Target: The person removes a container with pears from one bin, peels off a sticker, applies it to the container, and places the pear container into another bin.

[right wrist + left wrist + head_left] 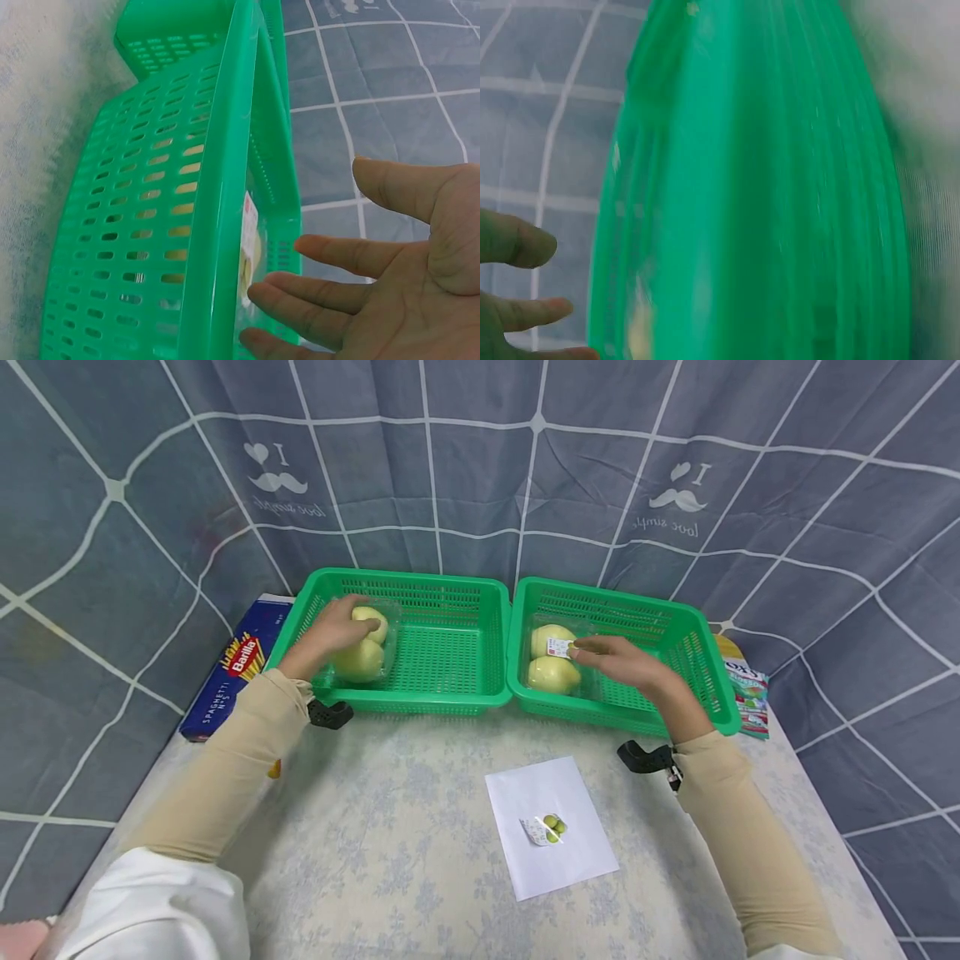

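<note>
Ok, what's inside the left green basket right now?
The left green basket holds one clear pack of yellow-green fruit at its left end, with the left hand resting on it. Two fruits show; the hand covers part of the pack. The remaining mesh floor looks bare.

Two green slotted plastic baskets sit side by side at the far edge of the table, the left basket (450,647) and the right basket (660,635), their rims touching, so no hand passes between them; each is open above, with bare floor to the right of its clear pack of yellow fruit; near them the pale flowered tablecloth (390,827) lies open but for a white paper sheet (551,827); a blue spaghetti box (232,672) blocks the left side.
</note>
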`<state>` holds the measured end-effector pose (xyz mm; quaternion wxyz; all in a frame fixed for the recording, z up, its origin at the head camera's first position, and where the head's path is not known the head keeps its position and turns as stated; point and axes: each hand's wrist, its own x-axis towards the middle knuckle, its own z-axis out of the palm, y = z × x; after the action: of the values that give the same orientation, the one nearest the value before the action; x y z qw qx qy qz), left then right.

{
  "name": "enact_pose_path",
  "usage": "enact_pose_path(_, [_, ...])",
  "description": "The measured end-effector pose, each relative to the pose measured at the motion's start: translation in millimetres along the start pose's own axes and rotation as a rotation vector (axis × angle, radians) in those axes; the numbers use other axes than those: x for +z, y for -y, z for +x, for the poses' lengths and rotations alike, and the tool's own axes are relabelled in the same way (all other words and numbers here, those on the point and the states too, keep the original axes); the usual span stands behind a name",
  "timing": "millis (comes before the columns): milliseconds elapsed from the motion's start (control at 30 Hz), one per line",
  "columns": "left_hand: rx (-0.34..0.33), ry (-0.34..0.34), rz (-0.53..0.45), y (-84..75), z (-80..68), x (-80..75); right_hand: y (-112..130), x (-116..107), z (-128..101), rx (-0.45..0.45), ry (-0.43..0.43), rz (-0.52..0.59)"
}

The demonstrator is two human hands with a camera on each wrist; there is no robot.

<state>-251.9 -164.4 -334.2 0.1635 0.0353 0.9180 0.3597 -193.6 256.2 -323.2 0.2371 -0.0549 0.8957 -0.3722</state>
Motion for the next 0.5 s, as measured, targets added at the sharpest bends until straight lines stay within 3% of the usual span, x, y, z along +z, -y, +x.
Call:
enact_pose_path(200, [-0.091, -0.065, -0.002, 23.1, 1.5, -9.8, 6.6, 3.3, -1.6, -0.030, -0.002, -0.014])
enact_pose_path(333, [-0.117, -0.059, -0.029, 29.3, 3.8, -7.6, 15.7, 8.2, -2.2, -0.077, -0.003, -0.044])
enact_pose_path(500, [-0.116, -0.038, 0.040, 29.7, 6.2, -3.2, 30.6, 16.8, -1.7, -0.143, -0.013, -0.064])
